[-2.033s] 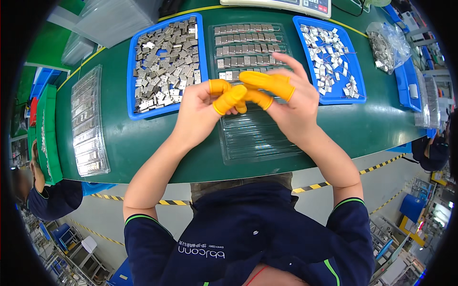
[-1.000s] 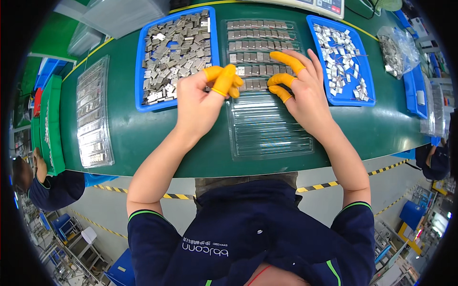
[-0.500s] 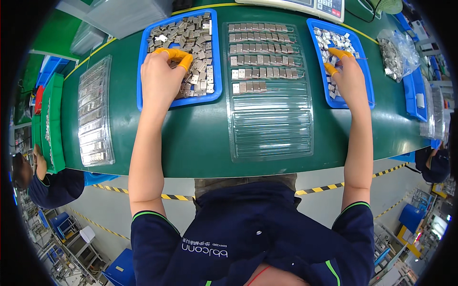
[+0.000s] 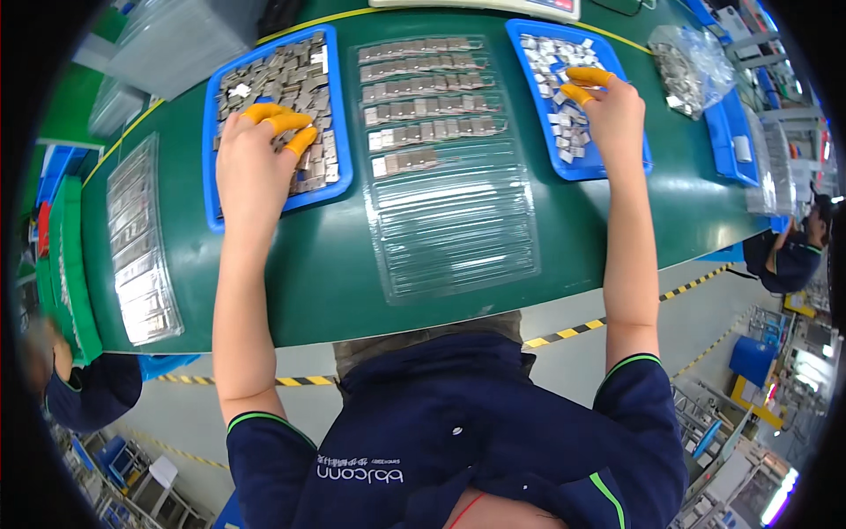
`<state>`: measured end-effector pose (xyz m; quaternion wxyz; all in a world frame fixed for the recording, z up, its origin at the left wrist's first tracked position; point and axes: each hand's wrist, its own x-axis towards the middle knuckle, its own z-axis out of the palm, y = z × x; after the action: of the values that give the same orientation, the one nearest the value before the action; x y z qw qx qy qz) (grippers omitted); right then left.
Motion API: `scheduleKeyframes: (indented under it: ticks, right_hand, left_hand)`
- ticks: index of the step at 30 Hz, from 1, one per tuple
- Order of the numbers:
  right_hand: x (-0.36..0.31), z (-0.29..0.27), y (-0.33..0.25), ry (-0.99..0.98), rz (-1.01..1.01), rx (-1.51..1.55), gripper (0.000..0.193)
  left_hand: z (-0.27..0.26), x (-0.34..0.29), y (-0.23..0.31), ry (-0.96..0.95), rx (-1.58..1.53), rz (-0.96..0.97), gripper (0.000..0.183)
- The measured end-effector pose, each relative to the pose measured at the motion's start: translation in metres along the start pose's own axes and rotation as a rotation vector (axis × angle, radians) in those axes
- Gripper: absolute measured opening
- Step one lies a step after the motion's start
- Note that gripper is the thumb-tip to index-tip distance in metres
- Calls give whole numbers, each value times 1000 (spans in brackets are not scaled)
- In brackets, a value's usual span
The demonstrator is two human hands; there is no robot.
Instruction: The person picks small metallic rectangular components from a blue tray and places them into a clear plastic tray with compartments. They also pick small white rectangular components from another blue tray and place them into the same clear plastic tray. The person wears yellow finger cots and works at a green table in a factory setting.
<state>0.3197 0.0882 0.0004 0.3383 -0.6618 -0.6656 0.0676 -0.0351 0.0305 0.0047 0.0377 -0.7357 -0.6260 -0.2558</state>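
Silver metal USB plugs (image 4: pixel 286 79) lie heaped in the left blue tray (image 4: pixel 344 132), w/ the person's left hand (image 4: pixel 256 167) over the near part of the heap. Its yellow-cotted fingers (image 4: pixel 300 141) bend down twd the pcs; can't tell if any plug is pinched. Small white connectors (image 4: pixel 568 141) lie scattered in the right blue tray (image 4: pixel 592 160); the right hand (image 4: pixel 617 115) reaches in over its right side, thumb & index in yellow cots, curled twd the pcs. Can't tell if it grasps one.

Btwn the blue trays sits a clear blister tray (image 4: pixel 449 229), w/ six rows of plugs at its far end; the nearest row is only pt.-filled, from the left.

Farther left: a 2nd blister tray (image 4: pixel 145 238), contents hard to read thru glare, then a green bin (image 4: pixel 70 273). Far left, clear plastic boxes (image 4: pixel 189 40). Right side: a clear bag (image 4: pixel 683 75) w/ metal pcs, then a blue bin (image 4: pixel 725 145) w/ a white roll (image 4: pixel 743 148). All on a green tabletop (image 4: pixel 326 282). Co-workers in dark shirts show at the left (image 4: pixel 97 388) & right (image 4: pixel 789 260) edges; yellow-black tape (image 4: pixel 577 332) marks the floor nearby.
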Motion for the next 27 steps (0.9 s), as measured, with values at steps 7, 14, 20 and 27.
scheduleKeyframes:
  ticks: [7, 14, 20, 27]
  right_hand:
    - [10, -9, 20, -9, -36, 105, 17]
    - [-4, -21, -50, 14, -170, 299, 18]
    - [-39, 13, -96, -228, -120, 1052, 18]
    - [-60, 21, -99, -454, -51, 1194, 24]
  left_hand:
    - [6, 5, 11, -114, -700, -409, 20]
    - [8, -2, 26, -49, -1126, -279, 22]
    - [1, -11, 45, -357, -1368, -390, 30]
    - [-3, -18, 53, -390, -1360, -464, 24]
